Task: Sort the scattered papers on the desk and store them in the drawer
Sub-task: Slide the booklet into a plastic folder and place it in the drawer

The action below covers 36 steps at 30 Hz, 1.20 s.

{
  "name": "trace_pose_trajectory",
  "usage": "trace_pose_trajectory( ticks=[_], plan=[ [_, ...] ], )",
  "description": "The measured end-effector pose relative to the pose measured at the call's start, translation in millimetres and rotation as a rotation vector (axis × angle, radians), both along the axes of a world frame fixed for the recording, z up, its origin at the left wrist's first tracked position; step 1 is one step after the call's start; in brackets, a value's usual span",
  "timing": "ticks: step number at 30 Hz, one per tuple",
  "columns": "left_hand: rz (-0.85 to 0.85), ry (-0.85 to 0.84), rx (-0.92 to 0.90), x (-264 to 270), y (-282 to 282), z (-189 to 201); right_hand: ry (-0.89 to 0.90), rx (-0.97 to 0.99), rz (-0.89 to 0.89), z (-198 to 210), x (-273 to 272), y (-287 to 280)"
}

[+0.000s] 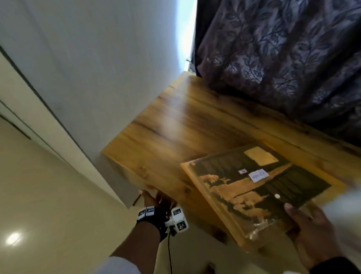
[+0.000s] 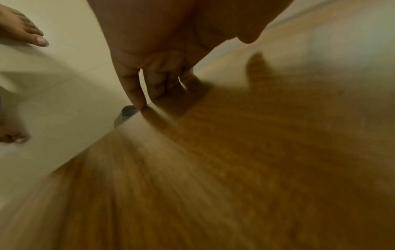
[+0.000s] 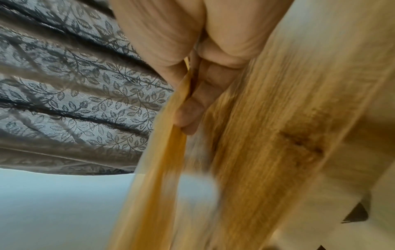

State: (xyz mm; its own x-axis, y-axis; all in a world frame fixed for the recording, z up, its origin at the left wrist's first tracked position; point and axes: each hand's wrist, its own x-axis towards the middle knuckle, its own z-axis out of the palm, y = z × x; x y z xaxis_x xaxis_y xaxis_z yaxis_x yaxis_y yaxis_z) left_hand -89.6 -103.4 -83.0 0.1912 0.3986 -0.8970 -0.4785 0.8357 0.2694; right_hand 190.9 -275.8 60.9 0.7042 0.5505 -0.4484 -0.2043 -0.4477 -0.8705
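Note:
My right hand point(image 1: 307, 224) grips a yellow see-through folder point(image 1: 254, 187) of papers by its near corner, thumb on top and fingers under it. The folder hangs tilted over the front right part of the wooden desk point(image 1: 185, 123). In the right wrist view my fingers point(image 3: 192, 104) pinch the folder's yellow edge point(image 3: 158, 169). My left hand point(image 1: 156, 200) is low at the desk's front edge. Its straight fingers point(image 2: 136, 94) touch the rim of a blurred wooden face point(image 2: 235, 169); whether that is the drawer front I cannot tell.
A dark leaf-patterned curtain point(image 1: 286, 42) hangs behind the desk on the right. A white wall point(image 1: 104, 56) stands at its left end. Pale tiled floor point(image 1: 39, 191) lies to the left, with bare feet point(image 2: 23, 28) on it. A small dark part point(image 2: 126, 113) shows under the wooden edge.

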Motion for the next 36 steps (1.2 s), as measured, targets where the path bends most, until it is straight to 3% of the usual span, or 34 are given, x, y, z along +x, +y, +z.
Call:
trace_pose_trajectory(
  ticks=[2, 4, 7, 10, 13, 17, 24, 26, 30, 32, 34, 36],
  plan=[
    [0.019, 0.088, -0.025, -6.3, 2.7, 2.9, 0.027, 0.051, 0.003, 3.1, -10.5, -12.5],
    [0.055, -0.049, -0.041, -17.7, 1.2, -10.1, 0.079, 0.097, -0.013, 2.9, -23.5, -22.9],
    [0.27, -0.271, -0.187, -39.1, -6.8, -37.0, 0.119, 0.134, -0.059, 1.2, -46.1, -36.2],
    [0.307, -0.282, -0.268, -58.8, -24.6, -10.2, 0.126, 0.141, -0.06, -2.3, -64.9, -43.4],
    [0.247, -0.196, -0.293, -90.5, -41.4, -16.5, 0.124, 0.105, -0.082, -9.7, -81.1, -49.5],
    [0.155, -0.085, -0.292, -130.5, -59.6, -59.6, 0.157, 0.108, -0.085, -11.1, -98.5, -53.3],
    [0.202, 0.06, -0.225, -169.0, -70.3, -35.1, 0.188, 0.143, -0.063, -5.4, -116.1, -56.2],
    [0.171, 0.203, -0.124, -179.7, -64.8, -18.9, 0.211, 0.154, -0.067, -4.6, -119.8, -54.8],
    [0.027, 0.828, 0.196, -218.1, -44.6, -9.1, 0.338, 0.166, -0.047, 7.8, -134.4, -46.5],
    [0.127, 1.097, 0.456, -230.2, -34.3, 14.8, 0.418, 0.222, -0.028, 15.9, -144.3, -37.7],
    [0.116, 1.186, 0.838, -227.9, -28.2, 54.7, 0.489, 0.289, -0.028, 23.0, -153.8, -26.0],
    [-0.208, 1.162, 1.242, -211.3, -29.0, 97.3, 0.571, 0.348, -0.016, 29.6, -163.7, -13.5]
  ],
)
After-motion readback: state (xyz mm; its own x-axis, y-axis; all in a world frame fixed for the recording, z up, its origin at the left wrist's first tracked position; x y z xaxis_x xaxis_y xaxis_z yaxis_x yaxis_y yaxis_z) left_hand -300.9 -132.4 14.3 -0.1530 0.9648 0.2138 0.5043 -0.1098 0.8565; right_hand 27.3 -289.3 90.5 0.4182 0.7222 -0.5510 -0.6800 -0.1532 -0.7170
